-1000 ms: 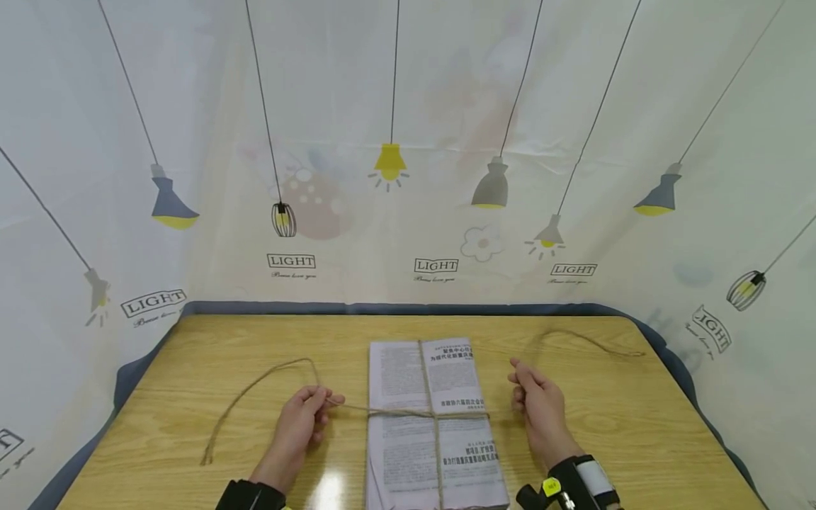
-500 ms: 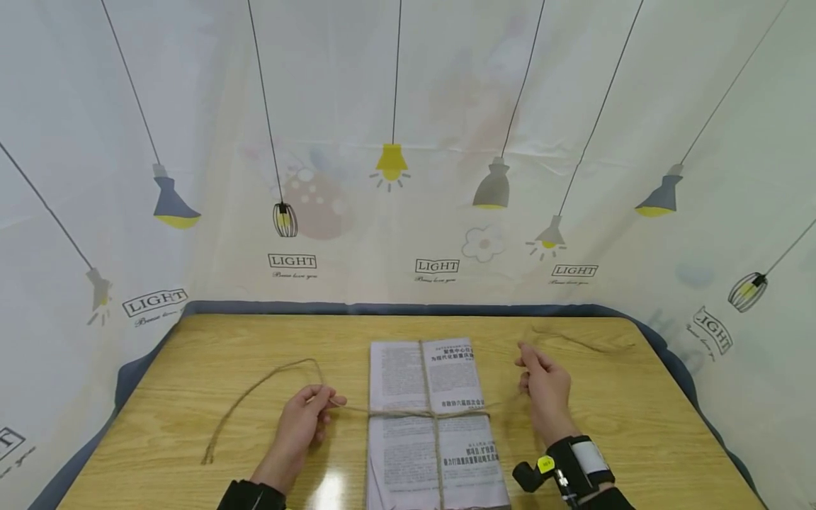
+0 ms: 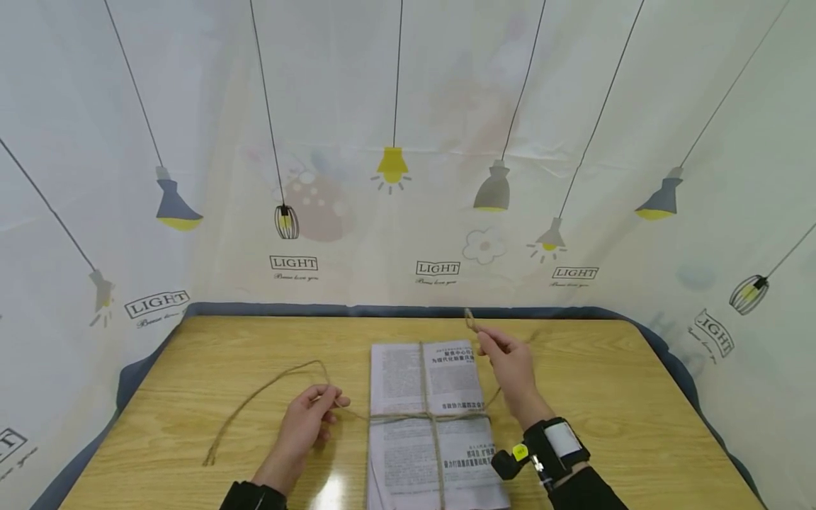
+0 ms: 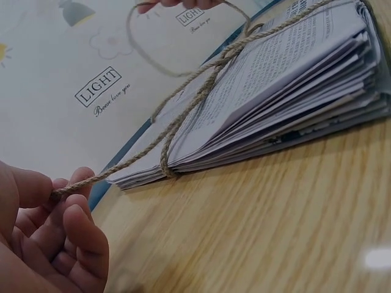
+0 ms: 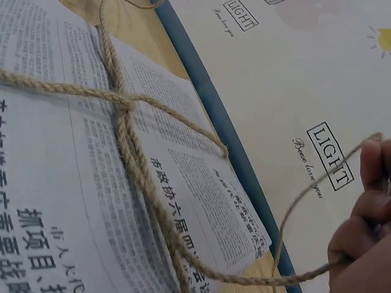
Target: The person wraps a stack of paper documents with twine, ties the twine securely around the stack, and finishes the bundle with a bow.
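A stack of folded newspapers lies on the table, wrapped by brown twine that crosses over its top. Left of the stack, my left hand pinches one length of this twine between thumb and fingers; the tail curves away over the table. In the left wrist view, the twine runs from those fingers to the bundle. My right hand is raised near the stack's far right corner, gripping the other length, with a small loop standing above its fingertips. The right wrist view shows the twine crossing close up.
The wooden table extends on both sides of the stack. Behind it hangs a pale curtain printed with lamps, with a dark blue band along the table's far edge. A black wrist camera sits on the right wrist.
My right hand has moved up, then left toward the stack's far corner, drawing its twine along; the tail on the right has been pulled in. The left hand has barely moved.
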Available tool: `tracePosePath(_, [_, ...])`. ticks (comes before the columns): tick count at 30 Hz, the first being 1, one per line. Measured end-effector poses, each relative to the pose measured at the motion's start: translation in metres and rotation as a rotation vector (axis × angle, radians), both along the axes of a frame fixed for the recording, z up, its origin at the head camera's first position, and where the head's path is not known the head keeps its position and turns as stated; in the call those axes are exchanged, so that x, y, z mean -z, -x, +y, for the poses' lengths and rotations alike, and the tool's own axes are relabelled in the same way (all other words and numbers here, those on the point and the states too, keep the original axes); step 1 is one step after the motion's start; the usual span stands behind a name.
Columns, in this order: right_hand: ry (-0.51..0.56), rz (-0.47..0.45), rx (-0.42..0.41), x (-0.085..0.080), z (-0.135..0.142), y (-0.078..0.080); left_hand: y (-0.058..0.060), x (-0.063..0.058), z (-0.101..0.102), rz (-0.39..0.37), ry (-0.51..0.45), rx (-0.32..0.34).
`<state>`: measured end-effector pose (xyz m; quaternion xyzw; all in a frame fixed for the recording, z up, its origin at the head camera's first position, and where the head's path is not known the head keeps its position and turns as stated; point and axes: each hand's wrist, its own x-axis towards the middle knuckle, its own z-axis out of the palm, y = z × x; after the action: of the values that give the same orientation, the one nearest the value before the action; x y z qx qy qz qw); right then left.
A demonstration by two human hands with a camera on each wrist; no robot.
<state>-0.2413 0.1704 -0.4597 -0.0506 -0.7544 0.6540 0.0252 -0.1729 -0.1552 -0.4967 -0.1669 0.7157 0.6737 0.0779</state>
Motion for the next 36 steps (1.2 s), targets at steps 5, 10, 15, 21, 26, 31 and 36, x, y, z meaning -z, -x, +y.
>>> tracePosePath(5, [-0.040,0.081,-0.263,0.000,-0.016,-0.002,0.000,0.000,0.001,0.011,0.006,0.013])
tracePosePath(10, [-0.139,0.137,-0.500,0.000,-0.028,-0.008,0.000,0.000,0.001,0.038,0.019,0.022])
tracePosePath(15, [-0.212,0.183,-0.699,0.003,-0.032,-0.011,-0.001,0.000,0.001,0.051,0.028,0.032])
tracePosePath(21, [-0.388,0.193,-0.747,0.011,-0.032,-0.010,0.000,-0.001,-0.001,0.053,0.013,0.022])
tracePosePath(26, [-0.510,0.205,-0.701,0.014,-0.031,-0.011,0.000,-0.002,-0.003,0.069,0.018,0.022])
tracePosePath(31, [-0.561,0.234,-0.637,0.010,-0.031,-0.013,0.000,-0.004,-0.003,0.067,0.012,0.027])
tracePosePath(36, [-0.569,0.279,-0.653,0.011,-0.031,-0.013,0.001,-0.004,-0.004,0.061,-0.007,0.029])
